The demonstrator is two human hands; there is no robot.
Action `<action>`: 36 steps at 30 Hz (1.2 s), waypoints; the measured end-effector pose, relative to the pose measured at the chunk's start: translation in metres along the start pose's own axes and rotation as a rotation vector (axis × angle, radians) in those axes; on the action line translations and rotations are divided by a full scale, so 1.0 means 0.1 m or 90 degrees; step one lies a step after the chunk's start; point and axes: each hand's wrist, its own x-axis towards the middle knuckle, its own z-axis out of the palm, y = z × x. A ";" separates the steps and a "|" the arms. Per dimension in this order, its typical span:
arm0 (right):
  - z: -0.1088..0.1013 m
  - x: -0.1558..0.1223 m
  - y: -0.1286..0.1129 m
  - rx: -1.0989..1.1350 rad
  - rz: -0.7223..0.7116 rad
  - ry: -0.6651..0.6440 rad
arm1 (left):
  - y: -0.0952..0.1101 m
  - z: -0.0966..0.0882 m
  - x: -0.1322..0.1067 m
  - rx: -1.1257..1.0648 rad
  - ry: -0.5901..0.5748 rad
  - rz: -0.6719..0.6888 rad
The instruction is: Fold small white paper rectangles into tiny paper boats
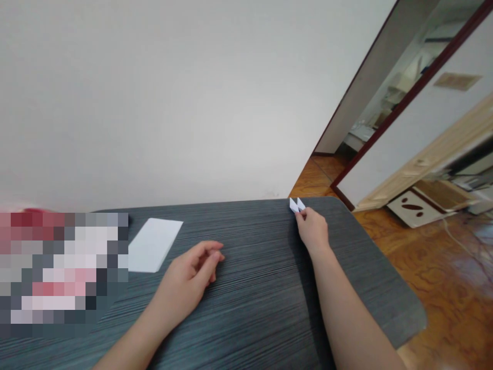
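My right hand [313, 229] reaches to the far right part of the dark grey table [250, 288] and pinches a small folded white paper piece [297, 204] with two pointed tips, close to the table's back edge. My left hand [190, 275] rests on the table near the middle, fingers loosely curled and apart, holding nothing. A flat white sheet of paper [153, 244] lies just left of my left hand, not touched by it.
A blurred-out patch [61, 272] covers the table's left side. A plain white wall rises behind the table. To the right the table edge drops to a wooden floor [442, 277], with a doorway and low wooden furniture [423, 200] beyond.
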 end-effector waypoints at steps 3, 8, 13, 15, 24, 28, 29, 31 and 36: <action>0.03 0.01 0.01 0.005 0.006 0.001 | 0.00 0.00 0.00 0.004 0.004 -0.002; 0.04 0.00 0.01 0.011 0.004 0.004 | -0.06 0.00 0.02 0.008 -0.005 0.008; 0.06 0.01 0.00 0.010 -0.004 0.006 | -0.08 -0.01 0.02 0.008 -0.011 0.016; 0.07 0.01 0.00 0.008 -0.006 0.006 | -0.08 -0.01 0.02 0.007 -0.008 0.014; 0.05 -0.02 -0.01 -0.001 -0.025 -0.005 | -0.09 -0.04 0.02 0.008 -0.007 0.020; 0.00 -0.16 -0.17 0.006 -0.085 -0.043 | -0.12 -0.09 0.00 0.002 -0.011 0.022; 0.00 -0.21 -0.24 0.016 -0.112 -0.061 | -0.13 -0.12 -0.01 0.004 -0.011 0.023; 0.04 -0.33 -0.41 0.050 -0.184 -0.109 | -0.14 -0.19 -0.05 0.008 -0.010 0.027; 0.24 -0.57 -0.80 0.171 -0.461 -0.144 | -0.23 -0.42 -0.18 -0.003 -0.004 0.074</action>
